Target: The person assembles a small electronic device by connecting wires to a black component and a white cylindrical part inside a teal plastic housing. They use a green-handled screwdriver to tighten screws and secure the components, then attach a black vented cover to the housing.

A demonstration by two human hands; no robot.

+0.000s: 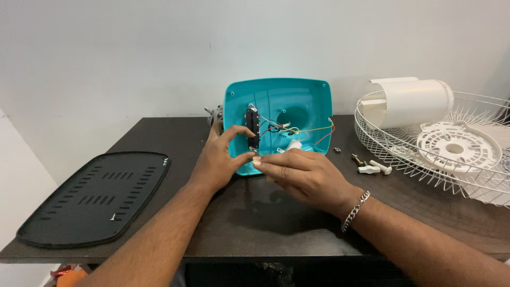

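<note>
A: Where is the piece we are working on?

B: I see the turquoise fan base shell standing tilted on the dark table, hollow side toward me, at twelve o'clock from my hands. A black switch block is fixed inside it, with coloured wires running off toward three o'clock.

A: And the hands?

B: My left hand is curled around the shell's lower edge, thumb and forefinger spread either side of the switch block. My right hand is pinched at the fingertips, at the shell's bottom rim; whether something small sits in that pinch I cannot tell.

A: What worries you?

B: The shell leans only on my left hand, so I judge that easing the grip could tip it flat and tug the wires. A hard pull near the switch could also strain their joints. Loose screws and white knobs lie at three o'clock beside the white wire grille; a sweep of my right forearm could roll them off. The black vented cover lies at nine o'clock, overhanging the table edge.
</note>
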